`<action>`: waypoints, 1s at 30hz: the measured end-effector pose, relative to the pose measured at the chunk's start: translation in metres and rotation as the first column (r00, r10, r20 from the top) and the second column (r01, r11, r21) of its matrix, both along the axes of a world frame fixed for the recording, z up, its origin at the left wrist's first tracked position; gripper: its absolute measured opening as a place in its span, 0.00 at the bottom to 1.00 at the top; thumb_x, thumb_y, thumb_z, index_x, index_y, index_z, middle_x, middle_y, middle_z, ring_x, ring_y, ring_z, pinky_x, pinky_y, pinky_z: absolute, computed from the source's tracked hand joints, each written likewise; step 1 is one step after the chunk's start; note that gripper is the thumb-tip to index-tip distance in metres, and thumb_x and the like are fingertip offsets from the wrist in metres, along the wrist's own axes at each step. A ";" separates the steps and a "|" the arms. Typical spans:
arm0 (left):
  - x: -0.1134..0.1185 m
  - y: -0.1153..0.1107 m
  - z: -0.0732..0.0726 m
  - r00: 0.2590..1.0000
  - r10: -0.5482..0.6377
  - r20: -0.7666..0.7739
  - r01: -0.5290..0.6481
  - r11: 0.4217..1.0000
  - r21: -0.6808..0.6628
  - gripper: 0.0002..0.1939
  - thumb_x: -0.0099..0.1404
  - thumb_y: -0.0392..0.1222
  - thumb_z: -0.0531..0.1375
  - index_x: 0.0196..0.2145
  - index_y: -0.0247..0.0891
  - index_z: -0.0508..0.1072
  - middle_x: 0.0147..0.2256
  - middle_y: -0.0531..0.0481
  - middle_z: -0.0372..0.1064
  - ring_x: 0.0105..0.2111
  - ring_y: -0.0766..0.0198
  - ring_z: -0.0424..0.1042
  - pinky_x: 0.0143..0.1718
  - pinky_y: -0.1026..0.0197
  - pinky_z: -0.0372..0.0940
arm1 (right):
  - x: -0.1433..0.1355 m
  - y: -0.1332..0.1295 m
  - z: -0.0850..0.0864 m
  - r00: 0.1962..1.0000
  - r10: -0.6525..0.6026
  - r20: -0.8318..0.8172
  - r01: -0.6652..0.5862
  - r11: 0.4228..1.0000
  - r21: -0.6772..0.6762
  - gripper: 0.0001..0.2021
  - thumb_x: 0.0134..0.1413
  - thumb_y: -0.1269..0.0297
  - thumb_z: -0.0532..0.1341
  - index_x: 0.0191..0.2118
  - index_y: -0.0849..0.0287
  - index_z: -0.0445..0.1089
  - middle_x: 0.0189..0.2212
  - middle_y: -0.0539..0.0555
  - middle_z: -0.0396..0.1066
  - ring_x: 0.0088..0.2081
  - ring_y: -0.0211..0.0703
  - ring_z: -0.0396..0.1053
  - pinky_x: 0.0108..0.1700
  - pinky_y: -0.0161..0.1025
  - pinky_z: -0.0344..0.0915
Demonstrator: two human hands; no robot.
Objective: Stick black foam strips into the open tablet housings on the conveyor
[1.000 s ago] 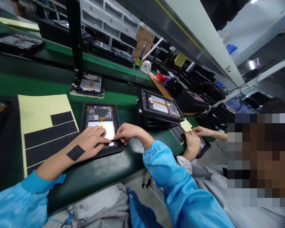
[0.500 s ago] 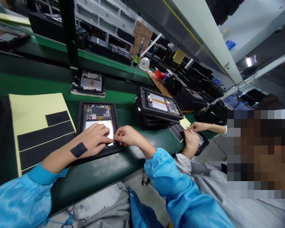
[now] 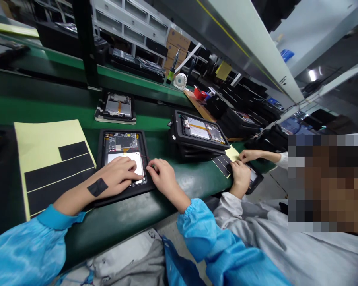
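An opened tablet-like device (image 3: 122, 141) with a circuit board and a white battery lies in a black frame on the green bench. My left hand (image 3: 119, 174) rests on its lower part, index finger extended onto the battery's right edge, with a black tape patch on the wrist. At the frame's right edge is my right hand (image 3: 161, 174), thumb and index finger bent near each other beside a thin red wire; whatever is between them is too small to make out. A yellow sheet with black adhesive strips (image 3: 55, 135) lies left of the device.
A stack of black-framed devices (image 3: 199, 133) stands to the right. Behind is another opened device (image 3: 118, 108). Farther right, a co-worker's hands (image 3: 241, 174) work at a device beside a strip sheet. A small white fan (image 3: 180, 81) and a green bottle (image 3: 170, 74) stand at the back.
My right hand has shifted slightly right, away from my left fingertips, and its thumb and index finger look more parted. My left hand stays on the device. The view has shifted a little.
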State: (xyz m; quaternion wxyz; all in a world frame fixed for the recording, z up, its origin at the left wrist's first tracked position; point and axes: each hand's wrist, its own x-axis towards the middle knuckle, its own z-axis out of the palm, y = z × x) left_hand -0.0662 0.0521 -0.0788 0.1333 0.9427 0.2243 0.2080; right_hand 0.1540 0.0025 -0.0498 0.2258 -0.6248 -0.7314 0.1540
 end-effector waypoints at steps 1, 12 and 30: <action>0.000 0.000 0.000 1.000 0.001 0.000 -0.001 1.000 -0.002 0.21 0.68 0.33 0.51 0.48 0.49 0.80 0.36 0.48 0.65 0.39 0.56 0.63 0.44 0.54 0.56 | 0.003 -0.004 -0.006 0.995 -0.026 -0.098 0.031 0.998 0.051 0.07 0.67 0.67 0.60 0.40 0.58 0.76 0.33 0.52 0.72 0.39 0.42 0.70 0.43 0.35 0.64; 0.000 -0.003 0.000 1.000 0.012 0.021 -0.012 0.999 -0.032 0.21 0.68 0.34 0.51 0.48 0.48 0.80 0.37 0.47 0.66 0.40 0.56 0.63 0.45 0.53 0.58 | 0.002 -0.043 -0.022 0.972 0.167 -0.167 -0.114 0.951 0.288 0.12 0.65 0.67 0.61 0.49 0.58 0.79 0.51 0.61 0.73 0.56 0.50 0.67 0.59 0.50 0.67; 0.000 -0.005 0.003 0.999 0.012 0.037 -0.011 1.000 -0.029 0.21 0.68 0.33 0.52 0.47 0.50 0.81 0.35 0.48 0.65 0.39 0.57 0.63 0.44 0.54 0.58 | 0.009 -0.042 -0.020 0.965 0.263 0.022 -0.259 0.928 0.269 0.14 0.66 0.62 0.61 0.53 0.57 0.78 0.60 0.63 0.70 0.64 0.56 0.62 0.63 0.56 0.67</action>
